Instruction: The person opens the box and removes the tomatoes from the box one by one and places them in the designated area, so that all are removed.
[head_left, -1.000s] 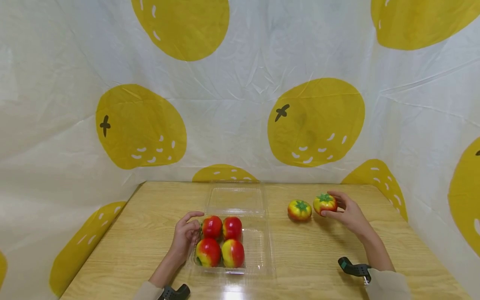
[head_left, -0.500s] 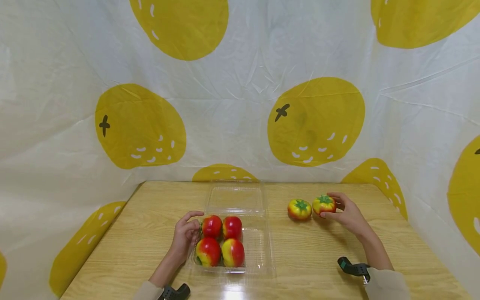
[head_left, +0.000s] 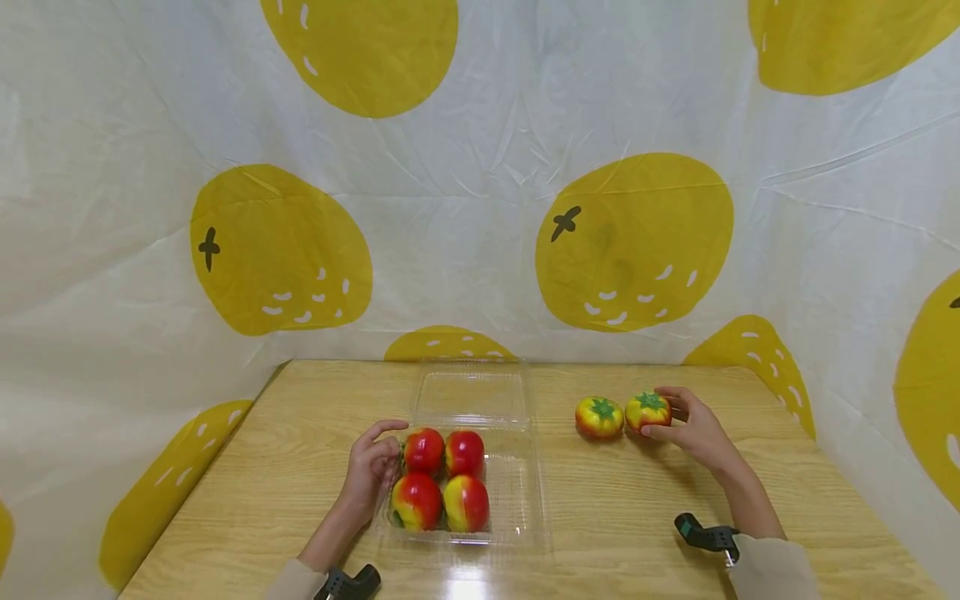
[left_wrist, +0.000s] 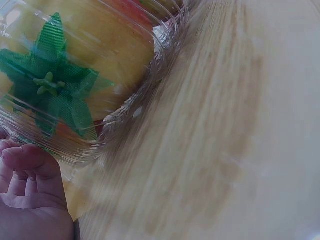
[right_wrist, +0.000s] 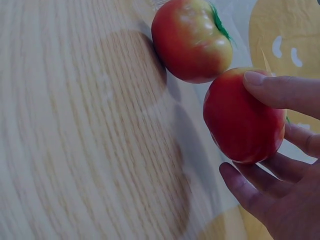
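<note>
In the head view, my right hand (head_left: 693, 429) holds a red-and-yellow toy tomato (head_left: 648, 412) with a green leafy top, thumb on one side and fingers on the other. A second toy tomato (head_left: 599, 417) sits on the table just left of it; the two overlap in the right wrist view. An open clear plastic container (head_left: 516, 492) bears several tomatoes in two rows on its left side, one of them a front tomato (head_left: 467, 503). At its left wall, my left hand (head_left: 372, 467) grips the edge with bent fingers. The left wrist view shows a tomato's green leaves (left_wrist: 50, 85) through the plastic.
The container's clear lid (head_left: 472, 398) lies folded back behind it. A wooden table (head_left: 600, 517) carries everything. White cloth (head_left: 450, 250) printed with yellow fruit hangs behind and at both sides. Each wrist wears a black camera mount (head_left: 705, 533).
My right hand has brought its tomato slightly down and left, closer to the second tomato, and then stays nearly still. The left hand and container have not visibly moved.
</note>
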